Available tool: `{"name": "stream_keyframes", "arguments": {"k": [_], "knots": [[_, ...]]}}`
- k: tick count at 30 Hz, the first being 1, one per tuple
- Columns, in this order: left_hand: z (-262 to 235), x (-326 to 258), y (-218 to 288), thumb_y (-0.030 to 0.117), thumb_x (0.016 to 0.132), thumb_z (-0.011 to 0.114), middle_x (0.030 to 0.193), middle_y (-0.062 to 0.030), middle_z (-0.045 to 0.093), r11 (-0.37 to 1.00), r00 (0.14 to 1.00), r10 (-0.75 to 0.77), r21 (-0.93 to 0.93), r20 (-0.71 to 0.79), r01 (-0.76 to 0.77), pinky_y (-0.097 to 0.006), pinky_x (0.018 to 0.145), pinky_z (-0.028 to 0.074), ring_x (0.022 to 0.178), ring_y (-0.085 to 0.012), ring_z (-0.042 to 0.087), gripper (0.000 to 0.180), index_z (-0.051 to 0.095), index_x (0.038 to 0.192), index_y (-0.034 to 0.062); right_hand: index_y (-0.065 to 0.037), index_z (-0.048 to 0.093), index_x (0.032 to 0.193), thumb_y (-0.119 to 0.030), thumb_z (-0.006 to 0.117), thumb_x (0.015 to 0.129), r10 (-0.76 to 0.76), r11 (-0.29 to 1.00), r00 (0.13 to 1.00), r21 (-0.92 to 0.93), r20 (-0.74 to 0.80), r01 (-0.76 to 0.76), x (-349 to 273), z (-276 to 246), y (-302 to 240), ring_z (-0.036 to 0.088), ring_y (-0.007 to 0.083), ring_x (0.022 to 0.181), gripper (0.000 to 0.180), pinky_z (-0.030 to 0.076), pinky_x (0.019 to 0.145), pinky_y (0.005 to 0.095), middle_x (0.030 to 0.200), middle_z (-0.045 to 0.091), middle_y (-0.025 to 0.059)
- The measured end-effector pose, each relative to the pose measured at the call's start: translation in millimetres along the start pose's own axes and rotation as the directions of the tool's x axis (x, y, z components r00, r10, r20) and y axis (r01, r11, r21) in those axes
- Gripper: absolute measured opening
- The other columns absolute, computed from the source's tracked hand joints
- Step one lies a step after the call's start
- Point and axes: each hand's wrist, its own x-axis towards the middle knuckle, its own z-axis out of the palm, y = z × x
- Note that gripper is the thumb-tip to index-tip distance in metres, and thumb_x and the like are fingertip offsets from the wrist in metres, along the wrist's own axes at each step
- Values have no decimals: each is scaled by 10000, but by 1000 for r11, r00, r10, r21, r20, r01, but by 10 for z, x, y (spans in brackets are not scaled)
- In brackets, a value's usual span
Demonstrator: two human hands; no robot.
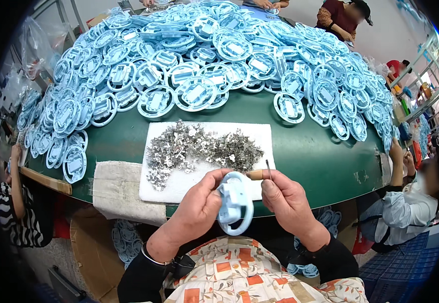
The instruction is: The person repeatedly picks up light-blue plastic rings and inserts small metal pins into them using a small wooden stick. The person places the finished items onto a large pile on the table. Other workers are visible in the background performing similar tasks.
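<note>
My left hand [196, 204] is closed on a light-blue plastic ring part [235, 202], gripping it by its side. The part stands tilted on edge, and a boxy housing fills one end of its oval frame. Between thumb and fingers my right hand [287, 199] pinches a thin dark metal rod [268, 169], its tip pointing up and away. A tan cover wraps one right fingertip, which is close to the ring's upper rim. Just beyond both hands, a pile of small metal clips [199, 149] lies on a white foam board [207, 189].
A large heap of similar blue ring parts [194, 94] covers the far side of the green table [320, 166]. Folded cloth [121, 192] lies at the near left edge. Co-workers sit left [17, 207], right [406, 212] and at the far side. Cardboard [93, 252] stands below left.
</note>
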Motion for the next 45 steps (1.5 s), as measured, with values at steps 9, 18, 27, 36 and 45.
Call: {"name": "stream_keyframes", "arguments": {"k": [9,18,27,36,45], "knots": [[-26,-43,-43,317,1097,433,1194,-155,608,686,988,-49,-715,144,138,-460,853,629,990,-247,690,519,399,1491,-21,-4,646,1301,22,647,926,-410,893,910,-176,60,414,20,297,101,654,194,736,375,543,675,318,875,681,111],[53,-26,-123,64,972,656,1241,-128,621,549,981,-115,-813,159,196,-291,959,516,1111,-177,617,600,388,1492,-66,-34,685,1243,-7,728,838,-561,730,801,-332,210,598,-31,368,82,655,237,694,408,544,626,357,831,656,94],[75,11,-163,498,993,582,1251,-259,632,253,962,41,-934,270,252,-410,831,633,1013,-388,708,777,394,1487,-71,-21,735,1072,-16,719,872,-501,823,862,-264,77,502,-141,110,31,600,141,591,201,464,525,281,722,655,77],[-210,-444,-206,465,889,739,1251,-339,598,140,941,102,-941,324,308,-467,743,650,1072,-492,672,906,365,1479,-112,18,732,992,-16,678,909,-506,818,858,-365,-88,445,-344,-63,223,584,123,594,104,451,549,260,753,668,85],[-1099,-2076,-318,370,988,597,1154,-316,644,391,935,-354,-913,-29,120,-406,646,609,949,-417,700,656,464,1421,-104,48,715,1003,-42,653,961,-447,856,874,-374,-193,356,-417,-307,464,547,89,626,117,442,578,242,749,648,50]]}}
